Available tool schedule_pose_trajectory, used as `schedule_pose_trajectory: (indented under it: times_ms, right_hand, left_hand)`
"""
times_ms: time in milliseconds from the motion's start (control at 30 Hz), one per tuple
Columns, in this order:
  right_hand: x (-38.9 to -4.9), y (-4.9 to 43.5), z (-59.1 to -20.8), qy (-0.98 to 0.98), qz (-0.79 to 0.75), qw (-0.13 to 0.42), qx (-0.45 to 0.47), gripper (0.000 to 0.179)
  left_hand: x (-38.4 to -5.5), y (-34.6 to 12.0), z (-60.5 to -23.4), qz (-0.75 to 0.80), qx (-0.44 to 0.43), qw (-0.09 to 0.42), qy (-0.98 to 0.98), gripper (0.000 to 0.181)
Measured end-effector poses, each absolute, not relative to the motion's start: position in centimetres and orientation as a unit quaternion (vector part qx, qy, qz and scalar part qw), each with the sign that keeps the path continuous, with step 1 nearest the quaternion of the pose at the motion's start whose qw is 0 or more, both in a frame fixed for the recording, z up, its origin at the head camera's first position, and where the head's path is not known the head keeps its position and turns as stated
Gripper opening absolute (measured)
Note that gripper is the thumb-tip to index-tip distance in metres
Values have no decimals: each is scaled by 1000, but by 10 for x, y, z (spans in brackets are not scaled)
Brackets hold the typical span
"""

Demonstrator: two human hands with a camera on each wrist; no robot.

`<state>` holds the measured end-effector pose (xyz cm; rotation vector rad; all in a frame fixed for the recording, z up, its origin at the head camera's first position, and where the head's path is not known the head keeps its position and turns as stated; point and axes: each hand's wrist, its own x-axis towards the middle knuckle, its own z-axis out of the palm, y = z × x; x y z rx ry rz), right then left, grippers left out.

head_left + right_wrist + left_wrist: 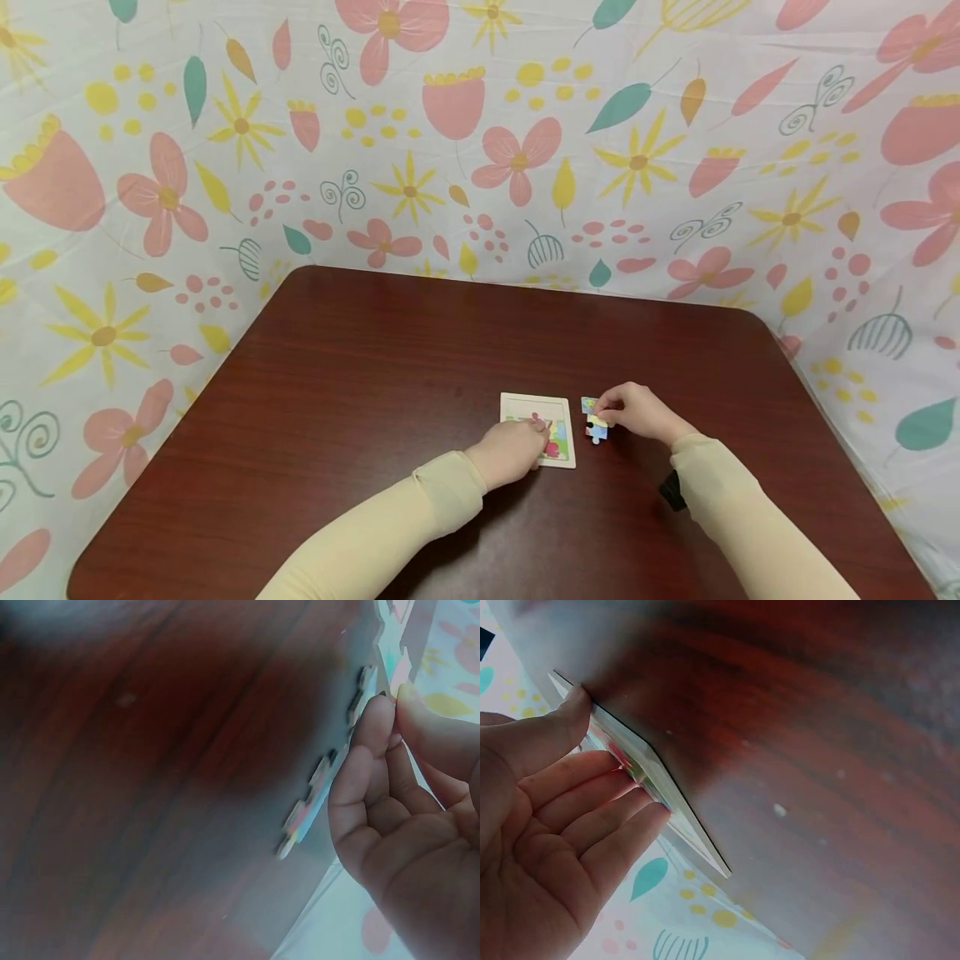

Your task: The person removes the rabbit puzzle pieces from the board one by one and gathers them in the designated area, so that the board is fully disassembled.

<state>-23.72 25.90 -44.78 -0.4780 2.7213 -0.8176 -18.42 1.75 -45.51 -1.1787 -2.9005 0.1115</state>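
Cream rectangular puzzle tray (pixel 536 402) beneath extended left hand (pixel 510 450); right hand (pixel 639 410) pinches multicoloured jigsaw piece (pixel 400 673), best held by its edges.

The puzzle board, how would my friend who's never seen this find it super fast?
Start with the big brown table in front of the flowery cloth. Near its middle, the left hand rests on the puzzle board. It's much bigger than the small puzzle pieces beside it, and only it has a pale, four-cornered frame around a colourful picture.
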Motion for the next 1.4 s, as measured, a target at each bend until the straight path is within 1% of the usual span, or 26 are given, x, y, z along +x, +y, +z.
schedule_pose_trajectory:
  times_ms: [200,433,667,1000,1233,1400]
  right_hand:
    - [-233,262,-449,940,-274,138,-148,6]
    - [-233,264,-456,941,-275,115,-163,4]
    - [-231,263,-460,945,-271,96,-156,5]
    - [-228,264,-462,942,-276,93,-164,9]
    - [-228,256,-461,936,-301,71,-168,7]
    - [-227,233,-454,925,-328,64,-178,10]
  left_hand:
    - [-185,18,-456,33,-374,2,-927,44]
    - [-185,20,-456,40,-374,2,-926,41]
    - [-185,19,-454,42,-372,4,-927,39]
    - [-183,18,-453,42,-377,17,-925,37]
    - [-185,16,-456,34,-381,6,-924,45]
    - [-187,16,-460,40,-385,-1,-922,48]
